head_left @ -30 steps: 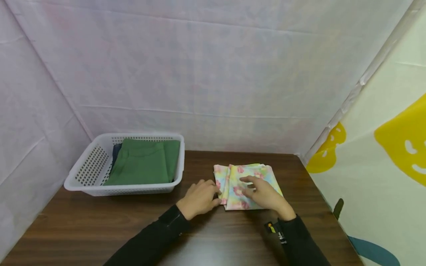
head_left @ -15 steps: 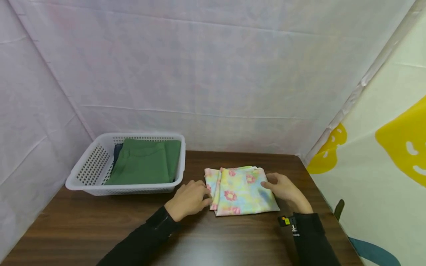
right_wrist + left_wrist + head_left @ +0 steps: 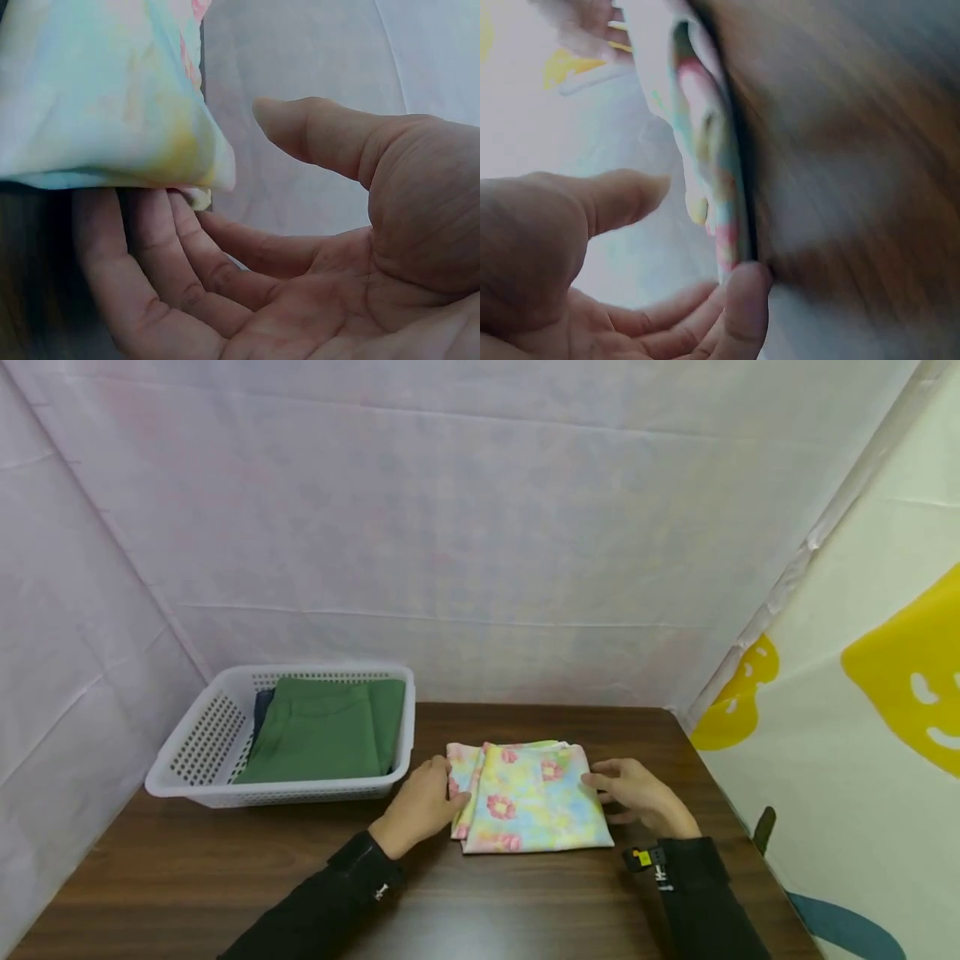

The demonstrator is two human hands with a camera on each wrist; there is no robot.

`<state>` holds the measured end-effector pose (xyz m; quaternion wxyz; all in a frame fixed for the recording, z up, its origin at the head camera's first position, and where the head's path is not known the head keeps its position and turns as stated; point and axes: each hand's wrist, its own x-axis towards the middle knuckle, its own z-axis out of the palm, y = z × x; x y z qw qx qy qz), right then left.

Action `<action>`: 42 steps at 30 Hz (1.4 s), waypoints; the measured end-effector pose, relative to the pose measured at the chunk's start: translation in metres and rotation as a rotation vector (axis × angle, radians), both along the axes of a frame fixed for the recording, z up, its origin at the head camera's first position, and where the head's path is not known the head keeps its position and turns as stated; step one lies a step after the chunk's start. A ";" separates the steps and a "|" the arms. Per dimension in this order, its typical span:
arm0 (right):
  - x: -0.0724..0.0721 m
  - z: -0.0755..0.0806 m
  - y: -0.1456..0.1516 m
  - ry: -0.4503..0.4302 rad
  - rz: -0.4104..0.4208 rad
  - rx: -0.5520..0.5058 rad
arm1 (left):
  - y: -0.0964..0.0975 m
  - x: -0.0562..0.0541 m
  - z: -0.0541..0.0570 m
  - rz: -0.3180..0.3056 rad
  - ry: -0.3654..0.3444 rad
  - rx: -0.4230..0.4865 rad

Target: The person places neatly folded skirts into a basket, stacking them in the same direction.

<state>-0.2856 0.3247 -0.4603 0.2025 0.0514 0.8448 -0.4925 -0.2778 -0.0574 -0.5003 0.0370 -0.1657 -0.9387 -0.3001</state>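
Observation:
A folded floral cloth [image 3: 532, 802] in pastel yellow, blue and pink lies flat on the brown table, its left part showing as a second layer. At its left edge is my left hand [image 3: 422, 806]; in the left wrist view the fingertips touch the cloth's edge, while the thumb [image 3: 626, 199] stands away from it. My right hand [image 3: 643, 795] is at the right edge. Seen from the right wrist, its fingers [image 3: 154, 255] reach under the cloth's rim, hiding their tips, and the thumb [image 3: 307, 127] is raised clear of the fabric.
Left of the cloth stands a white perforated basket [image 3: 202, 752] holding a folded green garment [image 3: 322, 735] and something dark blue [image 3: 261, 706]. Pale fabric walls [image 3: 450, 527] rise behind the table [image 3: 187, 868] and at both sides.
The cloth has shifted left and slightly toward me. My right hand has gone from above the cloth to its right edge; my left hand has moved a little left with the cloth's edge.

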 end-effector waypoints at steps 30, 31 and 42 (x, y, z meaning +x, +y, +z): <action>0.000 -0.021 -0.033 -0.106 0.152 -0.265 | 0.003 0.013 0.024 -0.061 -0.550 0.481; 0.000 -0.022 -0.034 -0.117 0.161 -0.297 | 0.004 0.013 0.024 -0.069 -0.553 0.485; -0.001 -0.021 -0.041 -0.133 0.227 -0.456 | 0.009 0.016 0.022 -0.053 -0.533 0.436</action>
